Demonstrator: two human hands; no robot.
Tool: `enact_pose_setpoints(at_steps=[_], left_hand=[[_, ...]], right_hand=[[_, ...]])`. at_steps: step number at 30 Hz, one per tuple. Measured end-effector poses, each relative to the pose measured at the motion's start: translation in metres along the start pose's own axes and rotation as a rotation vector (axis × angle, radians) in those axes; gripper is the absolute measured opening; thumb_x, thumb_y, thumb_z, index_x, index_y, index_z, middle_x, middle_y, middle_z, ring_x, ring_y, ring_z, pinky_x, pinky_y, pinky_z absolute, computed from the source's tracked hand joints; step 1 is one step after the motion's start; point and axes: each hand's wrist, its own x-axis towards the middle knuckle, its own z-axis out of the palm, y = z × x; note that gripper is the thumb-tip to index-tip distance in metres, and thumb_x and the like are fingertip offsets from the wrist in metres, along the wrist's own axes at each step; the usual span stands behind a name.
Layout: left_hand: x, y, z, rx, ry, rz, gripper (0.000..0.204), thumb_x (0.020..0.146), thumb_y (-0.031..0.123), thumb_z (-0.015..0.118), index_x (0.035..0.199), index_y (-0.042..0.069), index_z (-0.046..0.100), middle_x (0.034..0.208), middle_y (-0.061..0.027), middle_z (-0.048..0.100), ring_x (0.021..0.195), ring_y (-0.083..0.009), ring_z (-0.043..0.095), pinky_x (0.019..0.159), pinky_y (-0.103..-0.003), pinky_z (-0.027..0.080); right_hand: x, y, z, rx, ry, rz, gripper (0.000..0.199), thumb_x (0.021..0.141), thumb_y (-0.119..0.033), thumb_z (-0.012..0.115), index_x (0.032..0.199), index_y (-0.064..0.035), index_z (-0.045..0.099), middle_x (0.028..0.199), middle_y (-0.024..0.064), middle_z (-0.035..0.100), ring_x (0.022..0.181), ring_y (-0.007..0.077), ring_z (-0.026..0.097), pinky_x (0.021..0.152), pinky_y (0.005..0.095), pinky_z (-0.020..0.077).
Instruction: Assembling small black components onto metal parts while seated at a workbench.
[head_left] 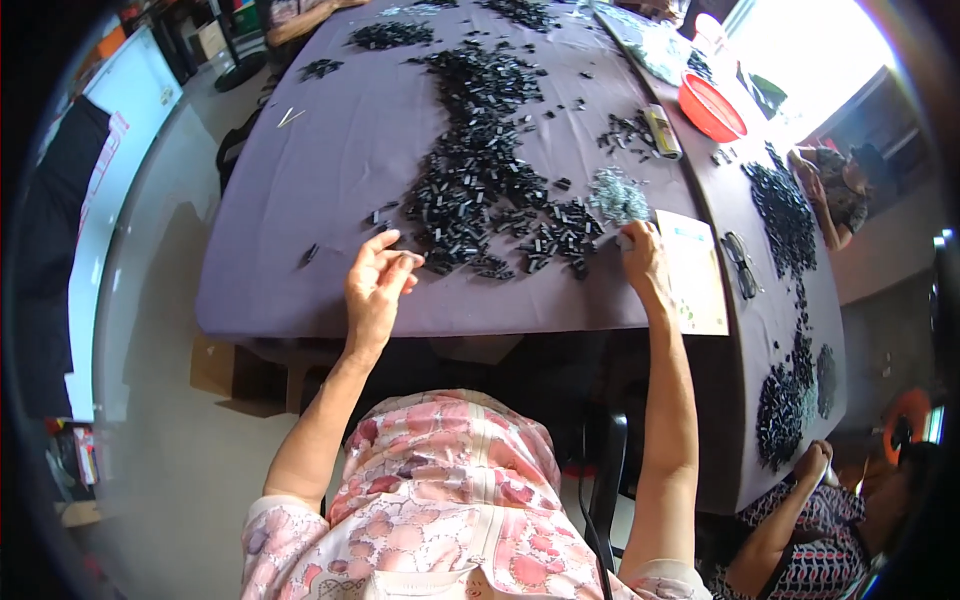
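Note:
My left hand [376,292] is raised just over the near edge of the table, left of a long heap of small black plastic pieces [462,200]. Its thumb and fingers are drawn together in a pinch, and what is between them is too small to name. On the right, my right hand [646,262] has its fingers closed just below a small pile of clear plastic bits [618,196]. Whatever it holds is hidden by the fingers. A smaller cluster of black pieces [562,236] lies between my hands. One loose black piece [311,254] rests left of my left hand.
A cream paper sheet [695,275] and eyeglasses [742,266] lie right of my right hand. Farther off are a red basin [711,108] and a yellowish roll [662,132]. Other people sit along the right side near more black heaps [782,220]. A purple cloth [300,180] covers the table.

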Motion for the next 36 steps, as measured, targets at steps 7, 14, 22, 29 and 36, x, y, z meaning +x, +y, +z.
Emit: enact_pose_setpoints(at_steps=[7, 14, 22, 29, 36], left_hand=[[-0.003, -0.006, 0.012, -0.123, -0.081, -0.01, 0.015, 0.083, 0.01, 0.065, 0.098, 0.008, 0.063, 0.075, 0.0038, 0.061, 0.063, -0.0032, 0.052, 0.057, -0.018, 0.043], [-0.009, 0.0, 0.011, -0.128, -0.104, 0.022, 0.024, 0.084, 0.003, 0.062, 0.107, 0.007, 0.058, 0.078, 0.0052, 0.054, 0.064, -0.002, 0.047, 0.058, -0.017, 0.042], [-0.022, 0.001, 0.02, 0.184, -0.203, 0.132, 0.013, 0.079, 0.001, 0.066, 0.09, 0.001, 0.061, 0.081, -0.0017, 0.06, 0.07, -0.0069, 0.054, 0.064, -0.022, 0.046], [-0.029, 0.008, 0.031, 0.309, -0.279, 0.256, 0.016, 0.076, -0.004, 0.066, 0.091, 0.0, 0.062, 0.086, -0.0029, 0.06, 0.073, -0.0079, 0.056, 0.065, -0.021, 0.046], [-0.032, 0.008, 0.029, 0.34, -0.309, 0.246, 0.015, 0.075, -0.007, 0.064, 0.089, -0.002, 0.062, 0.086, -0.0052, 0.06, 0.074, -0.0099, 0.057, 0.065, -0.022, 0.047]], right_hand=[[0.01, 0.035, 0.007, 0.183, -0.068, -0.05, 0.005, 0.076, -0.008, 0.058, 0.081, -0.0061, 0.058, 0.079, 0.0145, 0.058, 0.077, 0.0326, 0.057, 0.067, 0.0402, 0.0446], [-0.021, -0.03, -0.014, 0.044, 0.054, -0.067, 0.017, 0.078, 0.005, 0.044, 0.092, -0.0029, 0.049, 0.08, 0.0215, 0.057, 0.075, 0.0414, 0.055, 0.066, 0.0432, 0.0438], [-0.063, -0.182, -0.015, 0.822, -0.096, -0.068, 0.025, 0.076, 0.012, 0.053, 0.096, -0.0029, 0.057, 0.08, 0.0093, 0.06, 0.074, 0.0136, 0.057, 0.066, 0.0263, 0.046], [-0.075, -0.198, -0.013, 0.782, -0.204, -0.194, 0.043, 0.057, 0.014, 0.046, 0.095, -0.0022, 0.059, 0.087, 0.0137, 0.059, 0.081, 0.0339, 0.058, 0.069, 0.0351, 0.0473], [-0.08, -0.201, -0.014, 0.652, -0.192, -0.244, 0.041, 0.058, 0.015, 0.049, 0.094, -0.0028, 0.058, 0.086, 0.012, 0.059, 0.079, 0.031, 0.06, 0.067, 0.0349, 0.0481]])
